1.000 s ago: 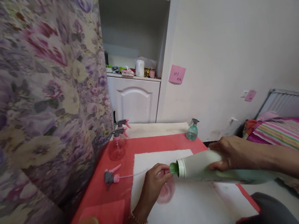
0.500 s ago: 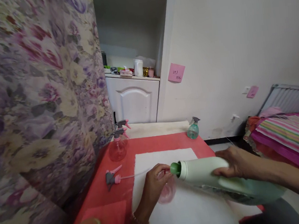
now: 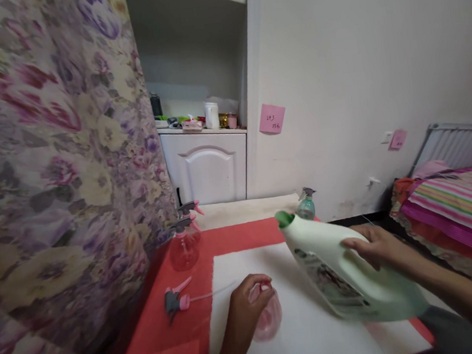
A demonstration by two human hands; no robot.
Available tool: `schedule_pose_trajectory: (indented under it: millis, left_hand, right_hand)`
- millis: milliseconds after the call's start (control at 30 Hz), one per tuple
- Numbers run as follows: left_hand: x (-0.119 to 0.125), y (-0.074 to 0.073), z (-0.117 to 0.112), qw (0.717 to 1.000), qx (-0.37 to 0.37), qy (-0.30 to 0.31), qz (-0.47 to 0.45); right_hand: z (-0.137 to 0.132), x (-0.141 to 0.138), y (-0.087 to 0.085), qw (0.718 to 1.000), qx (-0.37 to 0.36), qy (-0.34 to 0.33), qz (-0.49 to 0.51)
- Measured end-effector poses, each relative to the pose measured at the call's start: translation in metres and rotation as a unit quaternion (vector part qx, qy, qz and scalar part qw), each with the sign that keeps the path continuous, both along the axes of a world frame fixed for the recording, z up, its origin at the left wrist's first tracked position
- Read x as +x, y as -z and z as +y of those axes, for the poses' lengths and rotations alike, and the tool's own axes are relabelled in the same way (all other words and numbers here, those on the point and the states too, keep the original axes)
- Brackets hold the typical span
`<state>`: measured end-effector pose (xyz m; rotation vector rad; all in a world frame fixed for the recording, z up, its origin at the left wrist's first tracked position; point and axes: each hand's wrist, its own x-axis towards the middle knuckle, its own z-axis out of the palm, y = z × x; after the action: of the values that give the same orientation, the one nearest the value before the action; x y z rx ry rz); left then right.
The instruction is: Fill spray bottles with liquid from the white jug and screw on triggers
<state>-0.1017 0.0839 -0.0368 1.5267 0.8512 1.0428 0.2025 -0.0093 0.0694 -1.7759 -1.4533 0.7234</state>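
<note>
My left hand (image 3: 250,303) is closed round the neck of a clear pink spray bottle body (image 3: 270,319), which stands on a white cloth (image 3: 318,339). My right hand (image 3: 372,247) grips the handle of a large pale green detergent jug (image 3: 321,241). The jug leans to the left, its green spout (image 3: 284,219) raised above and to the right of the pink bottle, apart from it. A grey and pink spray head (image 3: 176,300) with a thin tube lies on the red cloth, left of my left hand.
Pink spray bottles (image 3: 183,251) with heads on stand at the table's back left. A green spray bottle (image 3: 305,206) stands at the back right, partly behind the jug. A floral curtain (image 3: 64,177) hangs at left; a bed (image 3: 463,199) is at right.
The jug's spout has moved up and away from the pink bottle's mouth, and the jug is tipped back more upright. My left hand stays on the bottle. The view has shifted slightly.
</note>
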Motion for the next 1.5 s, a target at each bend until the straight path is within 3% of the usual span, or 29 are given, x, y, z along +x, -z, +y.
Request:
schedule_pose_trajectory:
  millis: [233, 400, 567, 667, 833, 1033, 1200, 1367, 1500]
  left_hand:
    - [-0.003, 0.007, 0.006, 1.0, 0.016, 0.004, 0.014]
    - [-0.006, 0.013, 0.009, 0.999, 0.025, 0.02, 0.007]
    - [-0.009, 0.017, 0.01, 0.999, 0.019, 0.04, 0.001]
    - [-0.009, 0.015, 0.009, 0.999, 0.008, 0.041, 0.003]
    - [-0.007, 0.013, 0.006, 1.0, 0.008, 0.028, 0.0]
    - [-0.008, 0.017, 0.002, 0.999, 0.003, 0.037, 0.007]
    - [-0.011, 0.013, -0.002, 0.999, 0.024, 0.025, 0.035]
    - [-0.03, 0.02, 0.004, 0.992, 0.074, -0.017, 0.099]
    - [-0.053, 0.035, 0.019, 0.948, 0.155, -0.094, 0.26]
  right_hand:
    - [0.062, -0.034, 0.05, 0.97, 0.182, 0.088, 0.137]
    - [0.104, -0.07, 0.085, 0.95, 0.237, 0.126, 0.159]
    - [0.115, -0.09, 0.117, 0.945, 0.25, 0.147, 0.15]
    - [0.11, -0.091, 0.129, 0.951, 0.24, 0.14, 0.137]
    - [0.091, -0.084, 0.134, 0.961, 0.224, 0.099, 0.13]
    - [0.029, -0.073, 0.163, 0.969, 0.19, 0.135, 0.087]
    - [-0.02, -0.091, 0.182, 0.97, 0.212, 0.089, 0.073]
    - [-0.039, -0.11, 0.196, 0.971, 0.214, 0.085, 0.069]
    - [-0.044, -0.11, 0.209, 0.978, 0.195, 0.062, 0.03]
